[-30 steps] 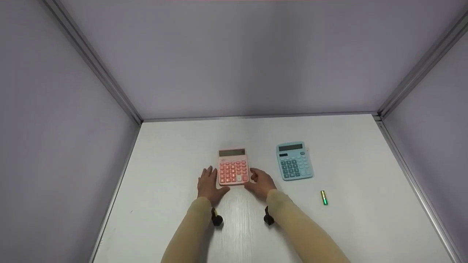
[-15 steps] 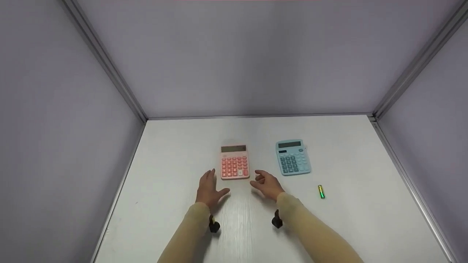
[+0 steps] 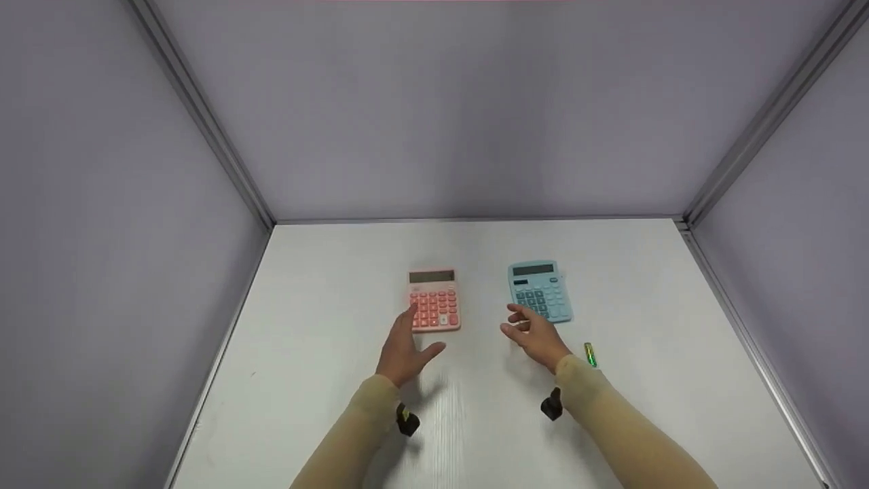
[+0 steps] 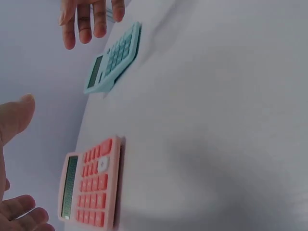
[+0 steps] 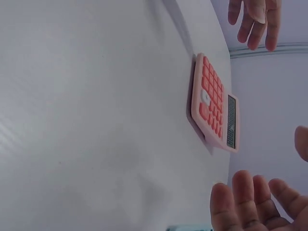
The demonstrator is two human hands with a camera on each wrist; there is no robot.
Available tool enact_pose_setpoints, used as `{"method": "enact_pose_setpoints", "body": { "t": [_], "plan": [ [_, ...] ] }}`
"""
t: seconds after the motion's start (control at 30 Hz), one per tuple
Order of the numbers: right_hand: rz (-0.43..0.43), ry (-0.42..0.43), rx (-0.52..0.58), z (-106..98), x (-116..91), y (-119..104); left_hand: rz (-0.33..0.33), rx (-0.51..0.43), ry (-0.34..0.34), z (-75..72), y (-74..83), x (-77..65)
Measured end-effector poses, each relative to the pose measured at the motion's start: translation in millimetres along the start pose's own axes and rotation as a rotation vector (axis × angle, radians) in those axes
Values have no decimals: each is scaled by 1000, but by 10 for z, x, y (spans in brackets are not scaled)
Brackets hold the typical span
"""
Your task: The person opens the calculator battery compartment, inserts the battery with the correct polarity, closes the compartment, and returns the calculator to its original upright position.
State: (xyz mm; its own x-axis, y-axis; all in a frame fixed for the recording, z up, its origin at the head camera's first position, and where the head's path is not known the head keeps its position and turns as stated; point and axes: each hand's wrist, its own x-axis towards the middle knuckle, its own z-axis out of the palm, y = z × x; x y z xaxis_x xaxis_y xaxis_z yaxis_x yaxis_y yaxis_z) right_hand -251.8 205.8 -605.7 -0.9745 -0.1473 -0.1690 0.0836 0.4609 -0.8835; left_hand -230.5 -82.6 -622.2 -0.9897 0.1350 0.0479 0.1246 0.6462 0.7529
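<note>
A pink calculator (image 3: 434, 299) lies face up near the middle of the white table. My left hand (image 3: 402, 353) hovers by its lower left corner, thumb spread and fingers straight, holding nothing. In the left wrist view the pink calculator (image 4: 91, 185) appears apart from the thumb and fingers of that hand. My right hand (image 3: 541, 337) is raised in front of a blue calculator (image 3: 540, 282) and overlaps its lower keys in the head view. Its fingers are loosely bent, with nothing in them. Just beyond the right wrist lies a green and gold battery (image 3: 590, 354).
Grey panels with metal framing enclose the table (image 3: 326, 285) at the back and both sides. A small black device (image 3: 408, 421) is fixed at the left wrist and another black device (image 3: 552, 405) at the right wrist.
Both hands have come away from the pink calculator's lower sides. The right hand moved right, toward the blue calculator; the left lifted and shifted slightly right. The calculators and battery stay put.
</note>
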Motion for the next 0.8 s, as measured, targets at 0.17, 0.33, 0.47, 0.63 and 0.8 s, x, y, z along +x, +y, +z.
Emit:
{"method": "enact_pose_setpoints", "body": {
  "t": [0.17,0.33,0.47,0.63,0.8],
  "plan": [
    [7,32,-20,-230,20,25,6,-92,-44,85,219,70],
    [29,78,39,-407,40,67,15,-175,-77,207,394,141],
    [79,85,111,-505,49,80,-7,-210,-99,317,470,187],
    [174,113,191,-626,88,100,-60,-282,-134,437,531,242],
    [249,128,304,-789,128,178,-149,-388,-171,528,578,326]
  ]
}}
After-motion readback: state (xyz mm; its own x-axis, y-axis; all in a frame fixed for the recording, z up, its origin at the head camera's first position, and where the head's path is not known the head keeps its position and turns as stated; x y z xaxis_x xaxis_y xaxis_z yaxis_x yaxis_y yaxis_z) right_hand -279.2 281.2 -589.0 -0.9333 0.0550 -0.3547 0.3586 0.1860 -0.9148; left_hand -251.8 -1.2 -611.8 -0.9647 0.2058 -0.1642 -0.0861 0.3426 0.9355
